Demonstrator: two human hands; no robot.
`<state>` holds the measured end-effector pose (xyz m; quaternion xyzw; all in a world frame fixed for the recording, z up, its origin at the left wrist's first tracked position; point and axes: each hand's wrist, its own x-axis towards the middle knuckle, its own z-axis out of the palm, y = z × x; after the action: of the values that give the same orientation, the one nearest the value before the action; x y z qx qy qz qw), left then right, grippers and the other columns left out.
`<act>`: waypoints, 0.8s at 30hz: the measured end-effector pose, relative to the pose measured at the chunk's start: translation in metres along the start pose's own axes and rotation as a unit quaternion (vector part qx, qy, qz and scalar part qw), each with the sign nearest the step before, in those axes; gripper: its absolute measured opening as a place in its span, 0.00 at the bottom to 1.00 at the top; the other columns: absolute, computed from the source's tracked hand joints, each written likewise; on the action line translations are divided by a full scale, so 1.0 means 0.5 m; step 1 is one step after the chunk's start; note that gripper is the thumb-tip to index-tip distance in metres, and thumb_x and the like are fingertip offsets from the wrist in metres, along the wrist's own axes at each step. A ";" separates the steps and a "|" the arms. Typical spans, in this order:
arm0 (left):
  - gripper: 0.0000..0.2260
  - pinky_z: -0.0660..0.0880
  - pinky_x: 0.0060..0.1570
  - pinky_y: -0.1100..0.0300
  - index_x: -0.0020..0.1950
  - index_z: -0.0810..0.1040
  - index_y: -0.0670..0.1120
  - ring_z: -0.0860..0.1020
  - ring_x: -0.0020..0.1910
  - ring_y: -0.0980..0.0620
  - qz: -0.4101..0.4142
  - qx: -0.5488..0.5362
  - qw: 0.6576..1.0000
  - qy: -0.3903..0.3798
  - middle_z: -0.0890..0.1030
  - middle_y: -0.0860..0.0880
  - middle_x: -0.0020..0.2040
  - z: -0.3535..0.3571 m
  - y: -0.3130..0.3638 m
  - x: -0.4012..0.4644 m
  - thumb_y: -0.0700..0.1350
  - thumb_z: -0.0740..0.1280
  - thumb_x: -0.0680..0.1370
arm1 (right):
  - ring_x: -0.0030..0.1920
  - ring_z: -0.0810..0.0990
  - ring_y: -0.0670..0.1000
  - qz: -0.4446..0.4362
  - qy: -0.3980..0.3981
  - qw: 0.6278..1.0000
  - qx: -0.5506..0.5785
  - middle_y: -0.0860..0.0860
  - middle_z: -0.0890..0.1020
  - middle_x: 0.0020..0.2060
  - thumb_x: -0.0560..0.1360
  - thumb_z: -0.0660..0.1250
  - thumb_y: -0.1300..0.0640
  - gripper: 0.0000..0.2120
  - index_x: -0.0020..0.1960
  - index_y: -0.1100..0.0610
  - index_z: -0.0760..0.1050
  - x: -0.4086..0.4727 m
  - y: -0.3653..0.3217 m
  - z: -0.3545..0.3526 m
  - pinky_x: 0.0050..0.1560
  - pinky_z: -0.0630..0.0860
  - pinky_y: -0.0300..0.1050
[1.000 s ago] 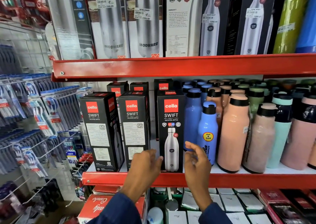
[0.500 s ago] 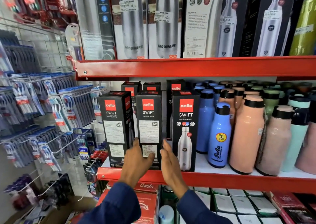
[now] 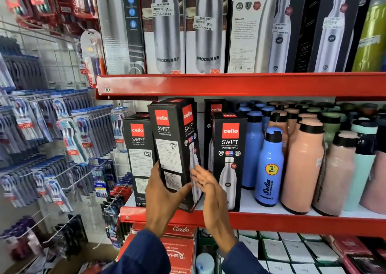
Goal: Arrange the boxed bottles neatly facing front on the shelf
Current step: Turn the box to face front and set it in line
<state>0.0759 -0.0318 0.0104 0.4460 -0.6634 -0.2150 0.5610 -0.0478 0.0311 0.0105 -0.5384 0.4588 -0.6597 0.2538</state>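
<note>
Three black Cello Swift boxes stand at the front of the red shelf (image 3: 271, 221). The middle box (image 3: 173, 144) is lifted and tilted, its printed-text side toward me and its bottle picture turned to the right. My left hand (image 3: 165, 196) grips its lower left edge. My right hand (image 3: 208, 188) lies against its lower right face with fingers spread. The left box (image 3: 137, 148) shows its text side. The right box (image 3: 229, 158) shows its bottle picture to the front. More such boxes (image 3: 215, 110) stand behind.
Loose blue, peach and mint bottles (image 3: 302, 165) fill the shelf to the right. The upper shelf (image 3: 229, 83) carries tall boxed steel bottles. Toothbrush packs (image 3: 52, 138) hang on a wire rack at the left. Red and white boxes (image 3: 179, 250) lie below.
Both hands moved from the right box to the middle box, took hold of it, lifted it and began turning it. The camera view has shifted left and closer.
</note>
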 end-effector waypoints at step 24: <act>0.30 0.74 0.48 0.64 0.81 0.51 0.55 0.83 0.51 0.49 -0.032 0.019 0.974 -0.225 0.82 0.52 0.57 0.032 -0.095 0.056 0.44 0.61 0.83 | 0.46 0.76 0.28 -0.008 0.120 0.971 -0.207 0.39 0.77 0.52 0.77 0.65 0.60 0.20 0.69 0.55 0.71 0.058 0.088 0.024 0.53 0.72 0.22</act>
<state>0.0784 -0.0830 -0.0159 0.4181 -0.7616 -0.3152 0.3819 -0.0517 -0.0168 -0.0146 -0.5002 0.6079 -0.6121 0.0746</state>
